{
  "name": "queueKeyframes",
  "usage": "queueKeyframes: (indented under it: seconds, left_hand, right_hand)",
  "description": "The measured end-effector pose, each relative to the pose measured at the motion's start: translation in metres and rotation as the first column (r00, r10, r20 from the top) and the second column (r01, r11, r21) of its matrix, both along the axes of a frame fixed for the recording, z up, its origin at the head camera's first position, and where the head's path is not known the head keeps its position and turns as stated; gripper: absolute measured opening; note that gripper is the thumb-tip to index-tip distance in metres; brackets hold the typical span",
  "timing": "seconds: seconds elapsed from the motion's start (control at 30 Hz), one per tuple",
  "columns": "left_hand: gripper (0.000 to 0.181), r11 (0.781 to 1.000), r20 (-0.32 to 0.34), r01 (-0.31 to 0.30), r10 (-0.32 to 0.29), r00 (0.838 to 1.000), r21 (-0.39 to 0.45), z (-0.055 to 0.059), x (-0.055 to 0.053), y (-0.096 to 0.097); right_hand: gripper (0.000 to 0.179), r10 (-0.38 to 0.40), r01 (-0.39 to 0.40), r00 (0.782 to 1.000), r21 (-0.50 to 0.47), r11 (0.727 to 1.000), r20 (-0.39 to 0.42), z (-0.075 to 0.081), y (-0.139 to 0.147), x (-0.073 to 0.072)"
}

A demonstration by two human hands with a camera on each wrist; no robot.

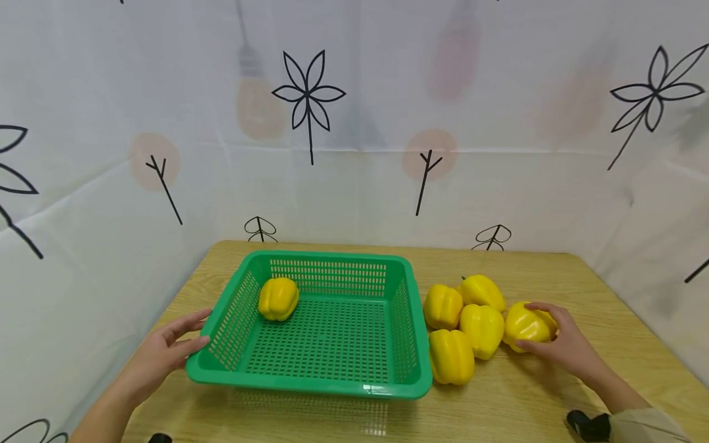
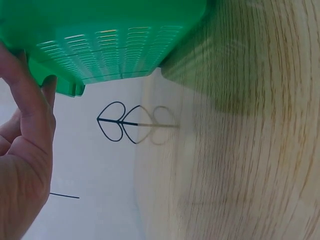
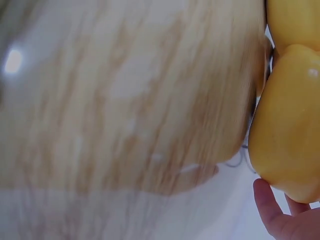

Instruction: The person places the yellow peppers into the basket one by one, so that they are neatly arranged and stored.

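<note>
A green plastic basket (image 1: pixel 310 386) with slotted walls stands on the wooden table, one yellow bell pepper (image 1: pixel 279 299) lying in its back left part. My left hand (image 1: pixel 160 357) holds the basket's left rim, thumb nearer the front and fingers farther back; the left wrist view shows this hand (image 2: pixel 27 145) at the rim's edge. On the right, my right hand (image 1: pixel 565 344) grips another yellow bell pepper (image 1: pixel 523 325) between thumb and fingers, the rightmost of a group. In the right wrist view, fingertips (image 3: pixel 267 200) touch that glossy pepper (image 3: pixel 290 130).
Several more yellow bell peppers (image 1: pixel 482 331) sit close together just right of the basket, the nearest beside its wall. The wooden table (image 1: pixel 532 406) ends at a white patterned cloth (image 1: pixel 354 203) behind and at both sides. A dark object (image 1: pixel 588 426) is by the right wrist.
</note>
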State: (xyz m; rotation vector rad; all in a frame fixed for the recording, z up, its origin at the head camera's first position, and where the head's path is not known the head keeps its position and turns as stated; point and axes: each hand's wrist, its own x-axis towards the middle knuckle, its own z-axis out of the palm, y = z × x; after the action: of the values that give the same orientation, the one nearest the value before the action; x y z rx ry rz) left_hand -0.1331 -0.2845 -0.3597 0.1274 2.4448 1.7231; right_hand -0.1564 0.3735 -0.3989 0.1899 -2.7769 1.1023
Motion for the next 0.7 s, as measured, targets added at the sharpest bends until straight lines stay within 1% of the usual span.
queueKeyframes:
  seconds: [0.03, 0.13, 0.23, 0.27, 0.37, 0.5, 0.7]
  left_hand:
    - [0.058, 1.000, -0.004, 0.007, -0.007, 1.000, -0.002, 0.000, 0.000, 0.000]
    - [0.057, 1.000, 0.001, 0.002, -0.002, 1.000, -0.002, 0.002, 0.000, 0.000]
    - [0.057, 1.000, -0.008, 0.015, -0.015, 1.000, -0.018, 0.002, 0.000, -0.001]
    - [0.057, 1.000, -0.004, 0.007, -0.007, 1.000, -0.016, 0.002, -0.001, -0.001]
    - [0.058, 1.000, -0.006, 0.007, -0.007, 1.000, -0.013, 0.000, -0.001, -0.001]
    - [0.057, 1.000, -0.002, -0.004, 0.004, 1.000, -0.008, -0.001, -0.001, -0.001]
    - [0.058, 1.000, 0.007, 0.000, 0.000, 1.000, 0.001, 0.000, -0.001, -0.001]
  right_hand:
    - [0.070, 0.000, 0.000, 1.000, -0.002, 1.000, 0.003, 0.000, 0.000, 0.000]
    - [0.070, -0.003, 0.003, 1.000, -0.009, 1.000, 0.003, 0.002, 0.000, 0.001]
    - [0.069, 0.002, -0.002, 1.000, -0.022, 1.000, -0.006, 0.006, 0.001, 0.000]
    - [0.068, 0.007, -0.007, 1.000, -0.029, 1.000, -0.010, 0.007, 0.002, 0.000]
    - [0.066, 0.019, -0.021, 0.999, -0.043, 0.999, -0.031, 0.012, 0.003, 0.000]
    - [0.066, 0.019, -0.021, 0.998, -0.049, 0.999, -0.053, 0.019, 0.004, 0.000]
    - [0.067, 0.018, -0.021, 0.999, -0.056, 0.998, -0.049, 0.025, 0.005, 0.001]
